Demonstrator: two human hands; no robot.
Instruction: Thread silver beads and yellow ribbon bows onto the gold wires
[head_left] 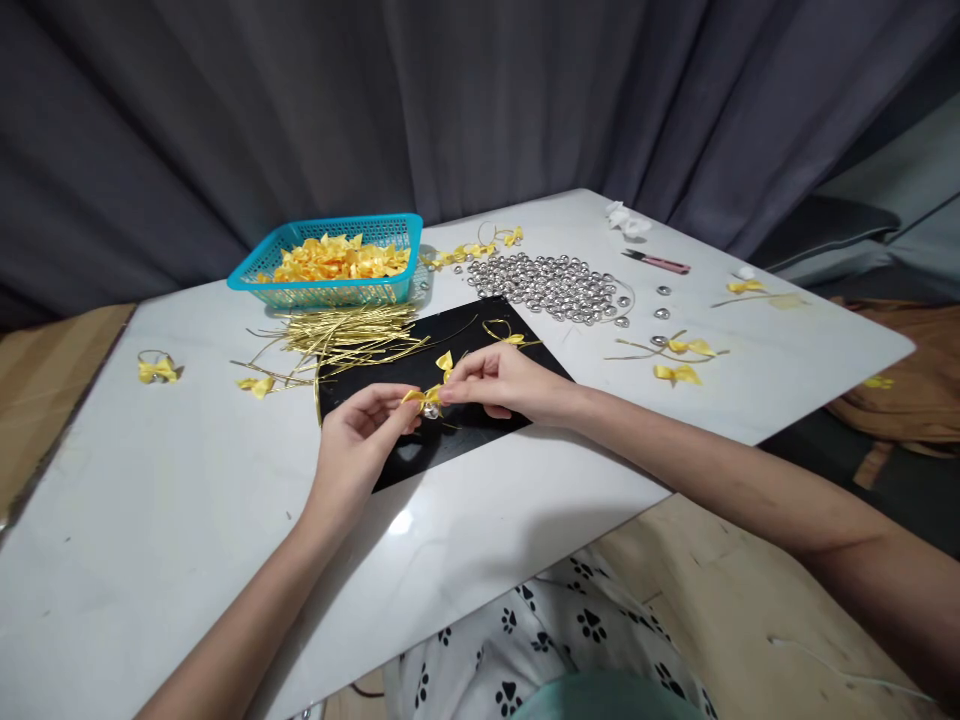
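Observation:
Between my two hands is a yellow ribbon bow (pixel 424 396) with a small silver bell (pixel 430 410) at its middle. My left hand (pixel 369 424) pinches the bow's left side between thumb and fingers. On its right side, my right hand (pixel 498 382) pinches the same bow. Both hands are over a black mat (pixel 420 455). Another yellow bow (pixel 445 364) shows just behind my right fingertips, and one more with a gold tie (pixel 513 339) lies on the mat's far part. The fingers partly hide the held bow.
A blue basket (pixel 322 294) full of yellow bows stands at the back left, with gold twist ties (pixel 352 330) before it. Silver bells (pixel 546 285) are heaped behind the mat. A pink-handled cutter (pixel 660 263), crumpled white tissue (pixel 627 220) and loose bows (pixel 677 375) lie to the right.

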